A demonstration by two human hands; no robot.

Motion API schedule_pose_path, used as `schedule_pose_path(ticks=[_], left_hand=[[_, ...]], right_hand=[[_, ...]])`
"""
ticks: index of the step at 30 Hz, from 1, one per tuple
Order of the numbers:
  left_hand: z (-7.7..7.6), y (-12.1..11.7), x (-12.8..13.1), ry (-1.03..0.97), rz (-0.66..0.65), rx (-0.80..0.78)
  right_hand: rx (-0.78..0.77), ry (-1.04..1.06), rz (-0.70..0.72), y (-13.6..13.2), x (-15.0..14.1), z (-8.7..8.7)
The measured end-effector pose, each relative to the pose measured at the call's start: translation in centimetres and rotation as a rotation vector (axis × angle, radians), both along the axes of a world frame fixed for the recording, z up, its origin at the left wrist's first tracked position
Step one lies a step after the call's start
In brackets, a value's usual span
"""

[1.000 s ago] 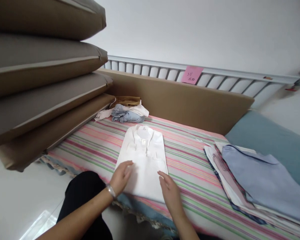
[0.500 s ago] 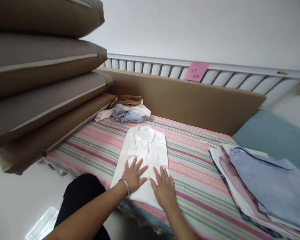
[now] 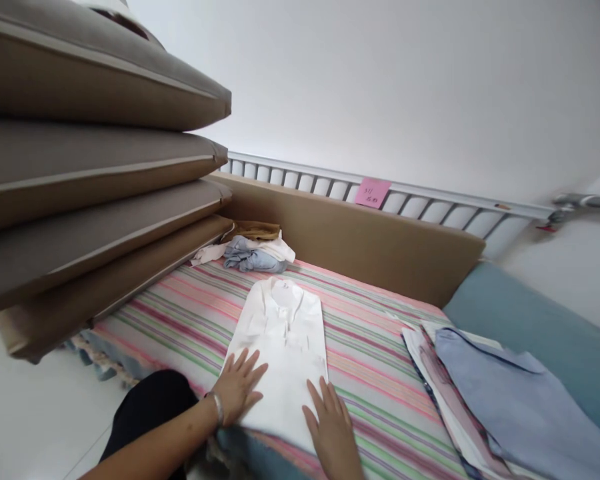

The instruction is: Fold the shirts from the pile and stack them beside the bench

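Note:
A white collared shirt (image 3: 283,360) lies folded into a long rectangle on the striped bedspread (image 3: 380,373), its collar pointing away from me. My left hand (image 3: 239,387), with a silver bracelet at the wrist, rests with spread fingers on the shirt's lower left edge. On the lower right edge lies my right hand (image 3: 330,423), palm down and fingers apart. Neither hand grips anything. Part of the shirt's near end is covered by my hands.
Thick brown cushions (image 3: 100,160) are stacked at the left. Crumpled clothes (image 3: 257,257) lie at the back by a brown padded board (image 3: 360,233). A pile of folded clothes (image 3: 510,393) sits at the right. A pink note (image 3: 373,193) hangs on the rail (image 3: 445,202).
Both hands have slid nearer to me along the shirt, and the left has shifted toward its left edge. The view has tilted upward. The shirt's front looks smoother.

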State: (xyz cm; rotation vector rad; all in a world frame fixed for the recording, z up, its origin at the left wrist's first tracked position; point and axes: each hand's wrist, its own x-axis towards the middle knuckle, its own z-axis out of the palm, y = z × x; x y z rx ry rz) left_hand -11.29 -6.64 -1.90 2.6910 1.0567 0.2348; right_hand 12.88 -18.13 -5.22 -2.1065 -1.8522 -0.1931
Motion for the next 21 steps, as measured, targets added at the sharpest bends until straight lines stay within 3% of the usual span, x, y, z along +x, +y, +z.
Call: schedule_pose_path(ticks=[6, 9, 11, 14, 18, 21], left_hand=[[-1.1, -3.4, -2.4, 0.023, -0.180, -0.040], [-1.6, -3.4, -3.1, 0.146, -0.123, -0.074], [-1.6, -2.8, -3.4, 0.180, -0.065, -0.062], [-1.2, -2.0, -3.7, 0.183, -0.078, -0.057], [-1.0, -1.6, -4.2, 0.159, -0.091, -0.039], [-0.9, -1.1, -4.4, 0.103, -0.071, 0.005]], right_hand=[[0.184, -0.146, 0.174, -2.8, 0.2, -4.0], [0.159, -0.201, 0.208, -3.2, 1.1, -5.2], [0.123, -0.199, 0.266, -3.0, 2.1, -5.5], [0.106, -0.155, 0.343, -2.4, 3.3, -5.5], [0.117, -0.099, 0.300, -2.2, 3.4, -4.9], [0.077, -0.090, 0.305, -2.3, 3.1, -3.5]])
